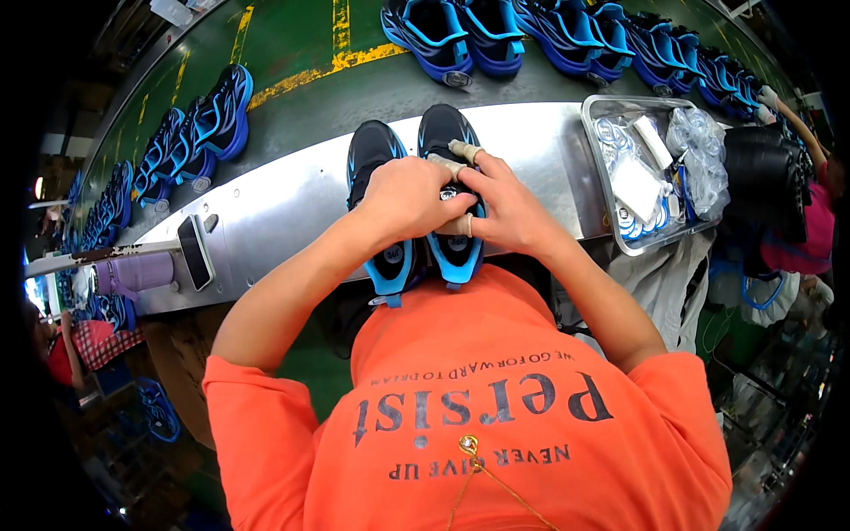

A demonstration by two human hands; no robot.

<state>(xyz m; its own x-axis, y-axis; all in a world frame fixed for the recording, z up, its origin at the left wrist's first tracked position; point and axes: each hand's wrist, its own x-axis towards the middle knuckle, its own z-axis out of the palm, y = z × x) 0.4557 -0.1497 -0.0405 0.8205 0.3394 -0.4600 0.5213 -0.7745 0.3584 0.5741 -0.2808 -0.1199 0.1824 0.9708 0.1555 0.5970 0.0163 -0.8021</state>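
Note:
Two black and blue sneakers, a left one (373, 144) and a right one (445, 126), stand side by side in front of me, toes pointing away. My left hand (405, 196) lies across both, its fingers curled and closed at the tongue of the right sneaker; what they pinch is hidden. Beige finger covers show on my right hand (506, 202), which closes over the same sneaker from the right. A small round label (449, 192) shows between the hands. Round labels also show on the insoles near the heels.
The sneakers rest on a metal ledge (292, 199) beside a green conveyor belt (301, 53) carrying rows of similar sneakers (226, 111). At right a clear tray (595, 164) holds round labels and plastic bags. A phone (195, 252) stands at left. Another person's hand (768, 97) reaches in at far right.

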